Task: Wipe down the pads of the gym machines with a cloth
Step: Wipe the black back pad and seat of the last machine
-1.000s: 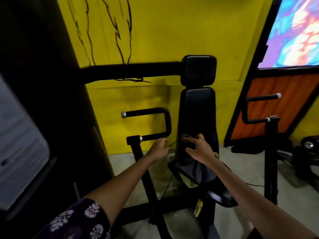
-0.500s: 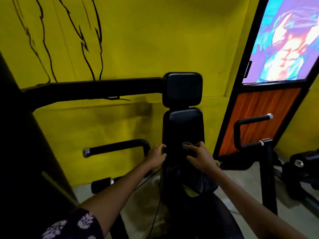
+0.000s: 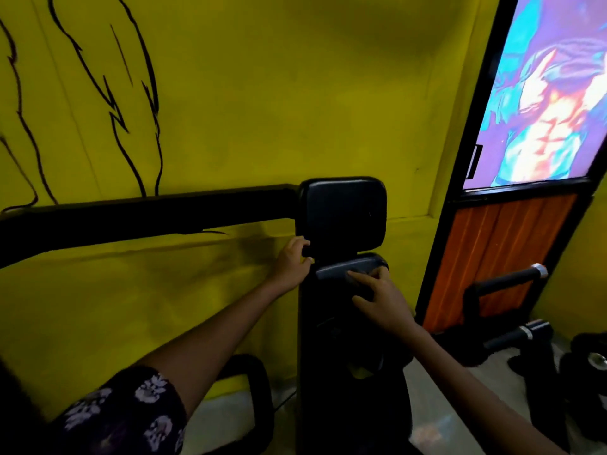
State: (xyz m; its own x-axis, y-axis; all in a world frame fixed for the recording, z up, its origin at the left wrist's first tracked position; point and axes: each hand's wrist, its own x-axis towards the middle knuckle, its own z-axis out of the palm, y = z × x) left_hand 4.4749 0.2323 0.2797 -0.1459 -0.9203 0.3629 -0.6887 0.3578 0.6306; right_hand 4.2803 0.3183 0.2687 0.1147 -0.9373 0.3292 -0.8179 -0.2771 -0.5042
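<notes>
The right hand is pressing a dark cloth with spread fingers against the top of the back pad. Just left of it, the left hand is curling around the pad's edge, below the headrest. Firm, overlapping strokes would probably be cleaning best.

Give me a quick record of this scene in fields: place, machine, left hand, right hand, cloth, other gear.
place: gym corner, yellow wall with black line drawing
machine: black seat with back pad and head pad
left hand: grips the left edge where the two pads meet
right hand: presses a cloth on the top of the back pad
cloth: dark grey, under the right fingers
other gear: black handle with metal cap, at right
</notes>
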